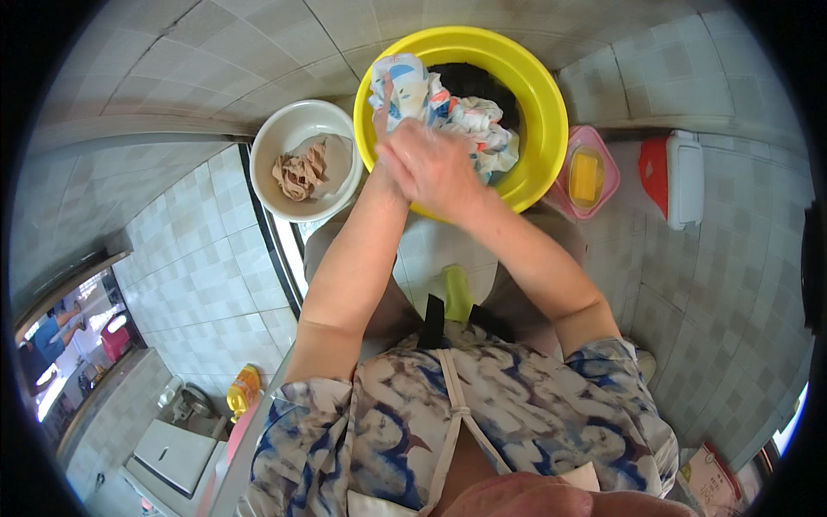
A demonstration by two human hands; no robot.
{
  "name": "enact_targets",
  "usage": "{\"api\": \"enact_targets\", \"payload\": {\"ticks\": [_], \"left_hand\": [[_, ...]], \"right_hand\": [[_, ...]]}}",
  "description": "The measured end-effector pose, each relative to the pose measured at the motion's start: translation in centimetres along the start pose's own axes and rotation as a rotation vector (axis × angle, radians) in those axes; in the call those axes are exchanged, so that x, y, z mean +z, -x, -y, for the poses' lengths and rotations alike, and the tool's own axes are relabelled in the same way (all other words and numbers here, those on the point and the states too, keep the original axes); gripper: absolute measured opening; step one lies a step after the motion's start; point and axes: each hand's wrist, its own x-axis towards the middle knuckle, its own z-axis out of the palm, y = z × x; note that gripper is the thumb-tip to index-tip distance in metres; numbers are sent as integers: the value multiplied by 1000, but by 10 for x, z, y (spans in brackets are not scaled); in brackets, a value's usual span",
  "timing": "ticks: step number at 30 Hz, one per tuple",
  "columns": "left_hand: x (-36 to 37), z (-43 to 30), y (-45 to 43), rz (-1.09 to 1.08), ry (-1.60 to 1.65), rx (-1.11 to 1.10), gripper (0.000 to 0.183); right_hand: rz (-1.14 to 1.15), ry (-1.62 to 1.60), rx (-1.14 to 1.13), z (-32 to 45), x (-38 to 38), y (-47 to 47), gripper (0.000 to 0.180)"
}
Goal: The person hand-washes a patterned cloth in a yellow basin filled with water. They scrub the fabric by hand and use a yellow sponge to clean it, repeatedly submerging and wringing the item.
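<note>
A white cloth (478,123) with a blue, orange and green print lies bunched in a yellow plastic basin (546,129). Part of it drapes over the basin's left inner side, where my left hand (382,123) grips it with a digit stretched along the fabric. My right hand (434,165) is curled and crosses over my left hand and wrist, at the near edge of the cloth. What lies inside its curled fingers is hidden. Dark material (475,77) sits in the basin behind the printed cloth.
Left of the basin stands a white basin (261,168) holding a wet brown cloth (300,171). At right are a pink container (610,174) with a yellow soap bar (585,178) and a red-and-white box (678,181). A tiled wall (452,16) rises behind. An orange bottle (244,391) stands lower left.
</note>
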Motion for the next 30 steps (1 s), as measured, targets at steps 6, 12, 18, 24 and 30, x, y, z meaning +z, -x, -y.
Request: {"api": "enact_targets", "payload": {"ticks": [6,12,18,24,30], "left_hand": [[49,-18,16,113,-370,-191,38],[28,-8,9,197,362,-271,55],[19,1,21,132,360,-107,46],[59,-21,19,-9,426,-501,35],[50,-69,15,158,633,-435,34]], "right_hand": [[-98,247,-47,2,-6,-7,29],[-66,231,-220,5,11,10,28],[-135,199,-366,21,11,17,25],[-164,291,169,-17,-15,-28,45],[3,-238,346,-29,-40,-32,47]]}}
